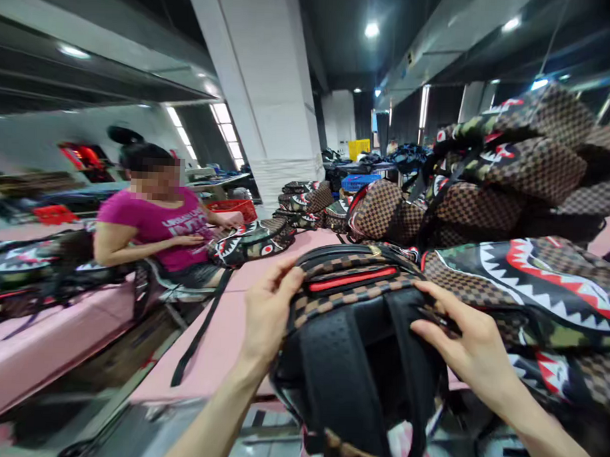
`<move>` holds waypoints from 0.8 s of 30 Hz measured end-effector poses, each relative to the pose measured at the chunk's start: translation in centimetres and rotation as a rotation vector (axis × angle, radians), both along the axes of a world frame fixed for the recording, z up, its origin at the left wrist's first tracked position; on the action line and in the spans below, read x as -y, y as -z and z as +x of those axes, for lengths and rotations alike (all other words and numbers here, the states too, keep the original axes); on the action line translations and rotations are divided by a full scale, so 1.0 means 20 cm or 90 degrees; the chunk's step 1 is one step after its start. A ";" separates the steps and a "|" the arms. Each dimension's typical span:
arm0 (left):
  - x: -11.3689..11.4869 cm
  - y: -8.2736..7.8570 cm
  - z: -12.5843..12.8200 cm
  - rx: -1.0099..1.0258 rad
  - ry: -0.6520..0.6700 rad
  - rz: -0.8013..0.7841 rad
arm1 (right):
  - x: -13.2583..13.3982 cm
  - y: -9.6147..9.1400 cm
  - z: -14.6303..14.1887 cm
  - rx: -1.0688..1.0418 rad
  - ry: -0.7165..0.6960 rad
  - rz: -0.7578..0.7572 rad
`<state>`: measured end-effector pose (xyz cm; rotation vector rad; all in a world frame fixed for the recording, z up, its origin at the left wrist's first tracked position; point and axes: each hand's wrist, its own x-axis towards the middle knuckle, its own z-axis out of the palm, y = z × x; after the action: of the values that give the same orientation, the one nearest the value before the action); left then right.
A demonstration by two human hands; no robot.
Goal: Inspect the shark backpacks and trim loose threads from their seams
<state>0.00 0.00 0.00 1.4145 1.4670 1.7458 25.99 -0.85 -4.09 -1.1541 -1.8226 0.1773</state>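
A checkered backpack (340,363) is at the lower centre of the frame, its strap side toward the viewer, at the near edge of a pink-covered table (220,359). The left hand (269,310) grasps its upper left corner, thumb and fingers pinched on the edge. The right hand (466,344) grasps the upper right edge between thumb and forefinger, its other fingers mostly hidden. The bag's rounded top carries brown-and-black checks, smooth and leather-like, with a red-edged slit running across it; below, broad black padded straps hang over a dark back panel. Whether anything is inside cannot be seen.

At right of the frame, shark-mouth backpacks (553,284) lie heaped, printed with jagged white teeth, red bands and camouflage. Above them, towards the upper right, a stack of plump checkered bags (527,169) rises, full-sided and boxy.

Near the centre, a blue plastic basket (360,182) with slotted walls stands below a yellow crate (359,149); their contents are too small to tell. A red basket (238,209) sits left of the whitish pillar (270,74), beside a co-worker in a magenta shirt (159,227), whose hands are at a toothed camouflage bag (257,241). A narrow black strap (201,338) trails flat across the pink cover.
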 end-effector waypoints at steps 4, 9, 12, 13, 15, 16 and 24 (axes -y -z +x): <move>-0.02 0.06 -0.11 -0.156 0.086 0.063 | -0.08 0.03 0.06 -0.049 0.040 -0.006; 0.05 0.20 -0.26 -0.136 0.088 0.072 | -0.08 0.07 0.04 -0.091 0.078 -0.017; 0.06 0.23 -0.33 -0.006 0.193 0.046 | -0.05 0.08 0.02 -0.124 0.122 -0.025; 0.06 0.23 -0.34 0.042 0.220 0.026 | -0.05 0.08 0.02 -0.129 0.137 -0.024; 0.05 0.22 -0.37 0.116 0.231 -0.009 | -0.04 0.09 0.02 -0.128 0.156 -0.027; 0.04 0.21 -0.38 0.122 0.226 -0.014 | -0.04 0.09 0.03 -0.128 0.158 -0.026; -0.15 0.19 -0.39 -0.191 0.222 0.142 | -0.04 0.06 -0.04 -0.155 0.131 -0.002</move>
<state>-7.79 2.95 -3.78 1.9843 1.0947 1.5617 25.26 -0.11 -5.30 -1.2567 -1.4822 0.1915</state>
